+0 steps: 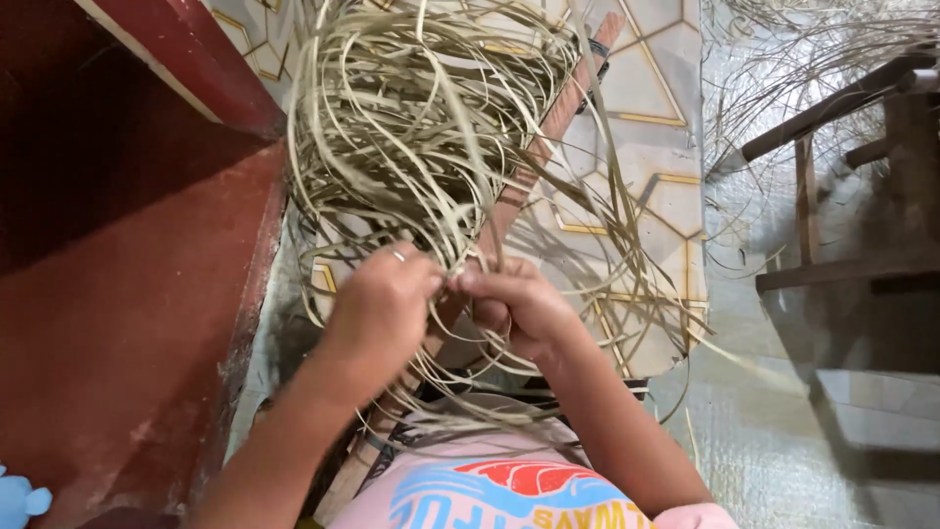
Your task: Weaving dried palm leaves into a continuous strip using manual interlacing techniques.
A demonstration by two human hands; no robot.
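A loose tangle of thin pale-green split cane strips [421,118] fills the upper middle of the view, its loops spilling over a patterned tiled floor. My left hand [382,304], with a ring on one finger, pinches strips at the bundle's lower end. My right hand [519,304] grips the same strips just beside it, and the fingertips of both hands meet. A long reddish wooden slat [563,108] runs diagonally beneath the bundle and between my hands.
A dark red step or ledge [127,245] takes up the left side. Dark wooden furniture [862,186] stands at the right on a shiny floor, with more loose strips [783,59] scattered behind it. A blue thing [15,500] shows at the bottom left corner.
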